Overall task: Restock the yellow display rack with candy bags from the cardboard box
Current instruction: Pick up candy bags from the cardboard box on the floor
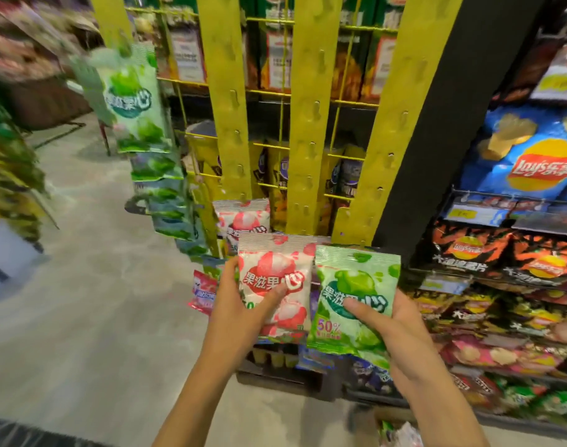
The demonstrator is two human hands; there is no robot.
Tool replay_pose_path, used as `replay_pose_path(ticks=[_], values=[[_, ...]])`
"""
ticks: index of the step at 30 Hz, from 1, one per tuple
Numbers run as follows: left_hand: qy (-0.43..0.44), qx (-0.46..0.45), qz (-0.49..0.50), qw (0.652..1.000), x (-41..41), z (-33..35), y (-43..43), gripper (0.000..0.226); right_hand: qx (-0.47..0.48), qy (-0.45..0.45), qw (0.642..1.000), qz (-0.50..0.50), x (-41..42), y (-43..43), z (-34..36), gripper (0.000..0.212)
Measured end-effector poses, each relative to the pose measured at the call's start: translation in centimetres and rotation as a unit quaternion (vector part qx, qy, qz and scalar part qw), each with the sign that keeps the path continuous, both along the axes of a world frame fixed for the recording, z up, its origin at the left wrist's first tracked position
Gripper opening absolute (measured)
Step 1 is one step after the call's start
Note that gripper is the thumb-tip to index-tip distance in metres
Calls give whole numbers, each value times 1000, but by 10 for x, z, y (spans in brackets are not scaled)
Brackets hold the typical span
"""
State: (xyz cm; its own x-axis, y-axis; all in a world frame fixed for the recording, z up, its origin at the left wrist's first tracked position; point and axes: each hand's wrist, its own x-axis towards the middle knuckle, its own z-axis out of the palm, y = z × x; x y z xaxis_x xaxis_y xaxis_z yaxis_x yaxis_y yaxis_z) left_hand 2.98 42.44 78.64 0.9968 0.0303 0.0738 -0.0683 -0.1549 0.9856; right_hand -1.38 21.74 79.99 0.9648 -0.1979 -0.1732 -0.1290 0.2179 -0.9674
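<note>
Head cam, lower centre: left hand [240, 304] pinches red candy bag [275, 279], thumb across its front; right hand [401, 324] grips green candy bag [353, 301] likewise. Forearms reach up-frame, bags upright, side by side. Prob. light, soft, slick film; better held nr top seam. Beyond, mid-frame: yellow display rack [230, 108], strips mostly bare.

Glossy plastic candy bags [353, 298] (crinkled seals), painted yellow rack [311, 124], matt concrete floor [91, 317].
</note>
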Motion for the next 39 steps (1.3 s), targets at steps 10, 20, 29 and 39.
replay_pose_path(ticks=[10, 20, 29, 39], values=[[-59, -34, 15, 998, 33, 7, 55, 64, -21, -23, 1000, 4, 30, 59, 14, 40], [-105, -84, 4, 991, 80, 16, 58, 78, -38, -14, 999, 18, 79, 60, 25, 39], [-162, -56, 12, 985, 114, 22, 50, 83, -39, -23, 999, 27, 115, 53, 38, 41], [-187, -39, -6, 982, 149, 30, 60, 68, -38, -13, 999, -11, 129, 70, 44, 46]])
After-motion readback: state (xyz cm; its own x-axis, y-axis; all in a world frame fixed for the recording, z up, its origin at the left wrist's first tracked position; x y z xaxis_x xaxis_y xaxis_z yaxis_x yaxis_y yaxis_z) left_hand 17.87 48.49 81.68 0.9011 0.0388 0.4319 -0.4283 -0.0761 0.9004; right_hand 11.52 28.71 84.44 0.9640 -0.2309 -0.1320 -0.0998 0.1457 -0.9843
